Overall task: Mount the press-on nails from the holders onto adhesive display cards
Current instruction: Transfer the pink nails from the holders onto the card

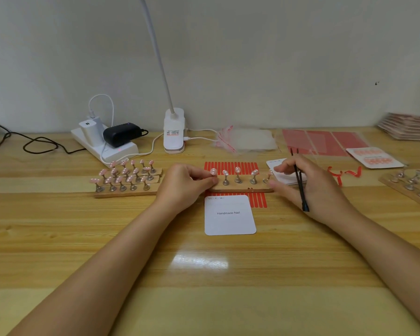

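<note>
Early stage: left hand (187, 183) pinches the near holder strip (240, 187), right hand (310, 187) grasps tweezers (300, 183); its nails unmounted, blank card (229, 215) nearer, full holders (126, 180) left, one finished card (376, 158) far right.

- A small handmade-nail craft workstation, set on a wooden desk (58, 238) against a bare wall.
- Behind the desk's middle stands a clip-on lamp (174, 129); left of the lamp, a power strip (104, 146) with chargers.
- Right of the lamp lie clear bags (247, 140) and red adhesive sheets (323, 141).
- In front of the lamp, wooden strips of nail holders (126, 178).
</note>
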